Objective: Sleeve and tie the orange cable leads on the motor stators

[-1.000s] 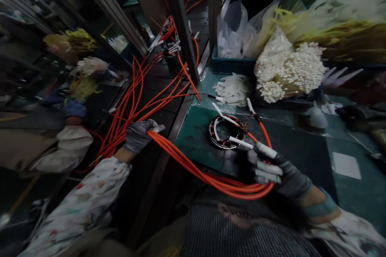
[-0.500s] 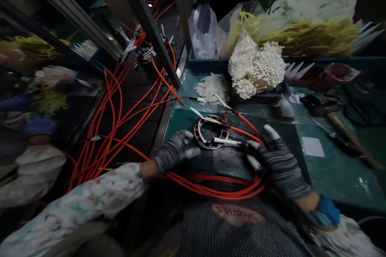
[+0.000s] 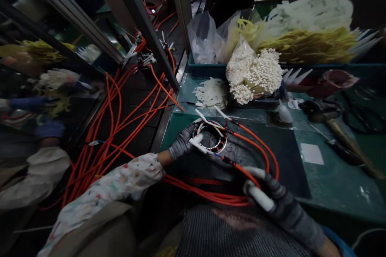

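Mid-frame, the left hand [image 3: 185, 142] gripped the ring [image 3: 223, 143] by its left edge; lower right, the right hand [image 3: 276, 196] clasped an orange cable [image 3: 243, 170].

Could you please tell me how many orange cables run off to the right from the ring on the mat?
3: an upper cable and a middle cable curve side by side, and a lower cable slants down to the right hand, which may hide more.
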`<state>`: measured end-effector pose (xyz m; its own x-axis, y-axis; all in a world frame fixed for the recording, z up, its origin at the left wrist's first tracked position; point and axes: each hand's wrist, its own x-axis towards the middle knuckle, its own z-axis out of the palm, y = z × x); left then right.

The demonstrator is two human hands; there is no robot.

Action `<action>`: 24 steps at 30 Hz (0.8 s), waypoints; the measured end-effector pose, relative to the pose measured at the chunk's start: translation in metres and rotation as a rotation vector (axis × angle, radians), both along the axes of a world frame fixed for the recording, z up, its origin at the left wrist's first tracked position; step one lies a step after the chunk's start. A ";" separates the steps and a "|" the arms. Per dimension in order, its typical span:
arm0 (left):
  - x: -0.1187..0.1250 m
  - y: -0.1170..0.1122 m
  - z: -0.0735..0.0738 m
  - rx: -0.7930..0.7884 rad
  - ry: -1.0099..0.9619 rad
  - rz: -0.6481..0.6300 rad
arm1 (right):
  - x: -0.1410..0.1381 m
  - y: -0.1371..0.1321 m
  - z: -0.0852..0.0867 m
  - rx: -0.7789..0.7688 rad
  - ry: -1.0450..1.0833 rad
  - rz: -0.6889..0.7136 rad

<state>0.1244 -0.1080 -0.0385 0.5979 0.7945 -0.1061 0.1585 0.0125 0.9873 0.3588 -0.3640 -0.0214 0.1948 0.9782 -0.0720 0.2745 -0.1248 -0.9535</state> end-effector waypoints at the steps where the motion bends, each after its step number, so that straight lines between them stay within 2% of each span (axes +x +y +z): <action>1: -0.003 0.005 0.001 0.004 0.018 -0.067 | 0.010 0.006 0.004 0.042 -0.058 -0.050; 3: -0.007 0.012 0.003 0.001 0.050 -0.200 | 0.031 0.026 0.018 0.194 -0.252 -0.128; 5: -0.005 0.012 0.003 -0.030 0.041 -0.313 | 0.047 0.056 0.032 0.363 -0.434 -0.112; 6: -0.003 0.009 0.002 -0.040 0.023 -0.343 | 0.051 0.074 0.037 0.377 -0.508 -0.095; 7: 0.000 0.005 0.001 -0.041 0.002 -0.347 | 0.053 0.093 0.038 0.320 -0.582 -0.064; 9: 0.004 -0.007 -0.002 -0.028 -0.043 -0.270 | 0.049 0.133 0.034 0.152 -0.705 -0.025; 11: 0.004 -0.021 -0.008 -0.066 -0.054 -0.147 | 0.043 0.168 0.022 0.055 -0.720 0.078; 13: -0.003 -0.030 -0.012 -0.115 -0.026 -0.025 | 0.042 0.189 0.013 -0.018 -0.710 0.229; 14: -0.009 -0.032 -0.013 -0.075 0.005 0.006 | 0.044 0.192 0.011 -0.044 -0.698 0.301; 15: -0.017 -0.032 -0.011 0.033 0.047 -0.008 | 0.049 0.191 0.013 -0.067 -0.679 0.370; 16: -0.024 -0.029 -0.006 0.204 0.091 -0.075 | 0.054 0.187 0.017 -0.087 -0.653 0.425; 18: -0.036 -0.021 0.011 0.624 0.190 -0.372 | 0.064 0.169 0.031 -0.064 -0.640 0.438; 20: -0.037 -0.010 0.034 0.921 0.284 -0.690 | 0.066 0.149 0.047 0.074 -0.694 0.402; 22: -0.025 -0.003 0.054 1.066 0.372 -0.837 | 0.055 0.135 0.055 0.298 -0.751 0.479; 24: -0.005 0.000 0.068 1.146 0.407 -0.887 | 0.037 0.130 0.052 0.471 -0.768 0.659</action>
<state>0.1189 -0.1077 0.0298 0.9989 -0.0339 0.0321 -0.0416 -0.9581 0.2833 0.3960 -0.2341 0.0304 -0.5387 0.8046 0.2498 0.6907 0.5916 -0.4158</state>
